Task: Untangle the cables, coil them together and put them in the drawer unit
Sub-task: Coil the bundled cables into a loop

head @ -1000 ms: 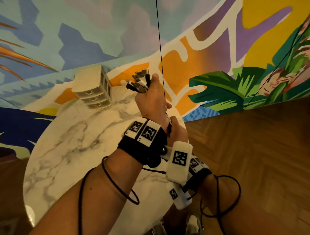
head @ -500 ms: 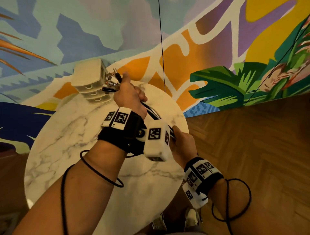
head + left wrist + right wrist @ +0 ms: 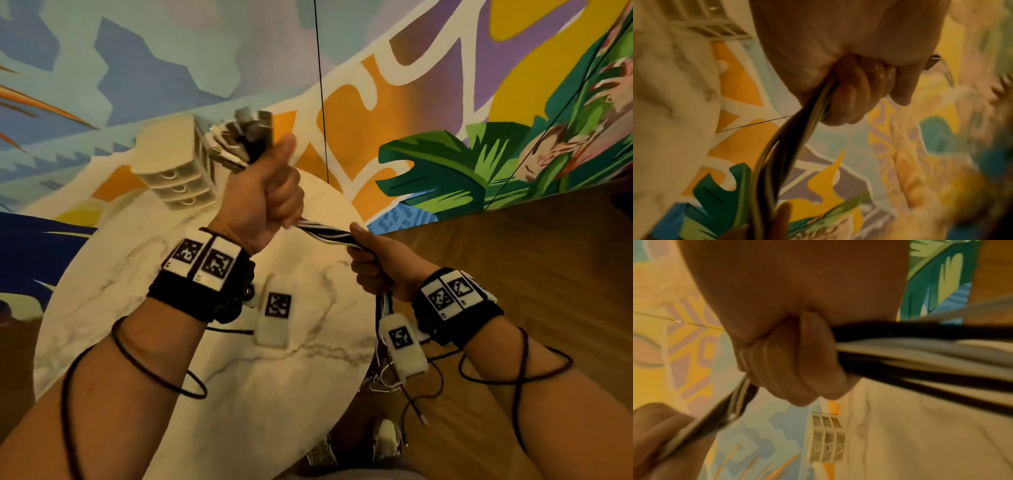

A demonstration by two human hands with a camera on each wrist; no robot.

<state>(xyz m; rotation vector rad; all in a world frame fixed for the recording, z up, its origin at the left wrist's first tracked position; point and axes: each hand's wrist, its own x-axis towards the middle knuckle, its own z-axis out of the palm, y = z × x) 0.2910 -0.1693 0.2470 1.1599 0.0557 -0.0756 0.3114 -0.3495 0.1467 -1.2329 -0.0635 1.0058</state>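
While the left hand (image 3: 263, 202) fists the cables (image 3: 325, 236) with plugs jutting up at upper centre, the right hand (image 3: 376, 263) grips them lower right; the drawer unit (image 3: 171, 164) stands on the bench (image 3: 137, 274) upper left

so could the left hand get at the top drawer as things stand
Probably not yet: the left hand grips the cable bundle, though the drawer unit sits close behind it, drawers shut, nothing between.

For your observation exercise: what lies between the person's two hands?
A taut stretch of the black and white cables runs from the left hand to the right hand, above the marble table; the head view shows it.
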